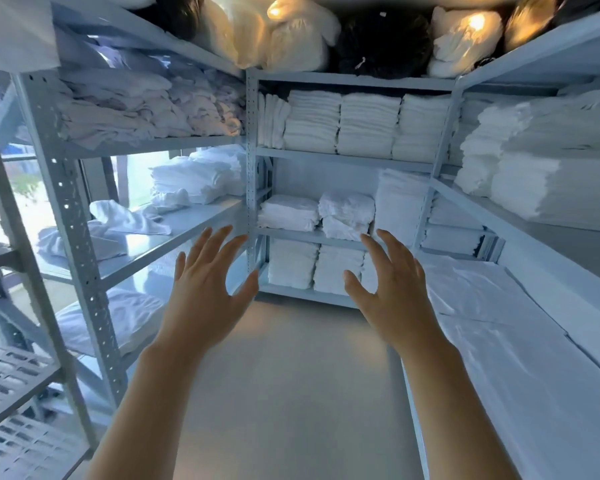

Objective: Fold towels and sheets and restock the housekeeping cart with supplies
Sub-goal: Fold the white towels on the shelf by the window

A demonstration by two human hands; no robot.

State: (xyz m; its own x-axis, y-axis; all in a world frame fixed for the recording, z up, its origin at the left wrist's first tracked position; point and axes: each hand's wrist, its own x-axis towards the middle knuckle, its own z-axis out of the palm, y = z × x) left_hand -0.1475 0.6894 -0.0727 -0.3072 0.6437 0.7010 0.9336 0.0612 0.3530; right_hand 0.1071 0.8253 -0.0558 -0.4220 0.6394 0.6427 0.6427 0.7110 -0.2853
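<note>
Both bare arms reach out over the pale floor [291, 393]; the left hand [205, 282] has its grip wide, fingers spread, holding nothing; the right hand [385, 282] is the same, fingers a little bent, holding nothing. Stacks of folded white towels [343, 123] sit on the grey metal shelf rack [343, 157] straight ahead, past both hands; a crumpled white sheet [118, 223] lies loose on the left rack's shelf; flat white sheets [499, 323] lie low on the right.
</note>
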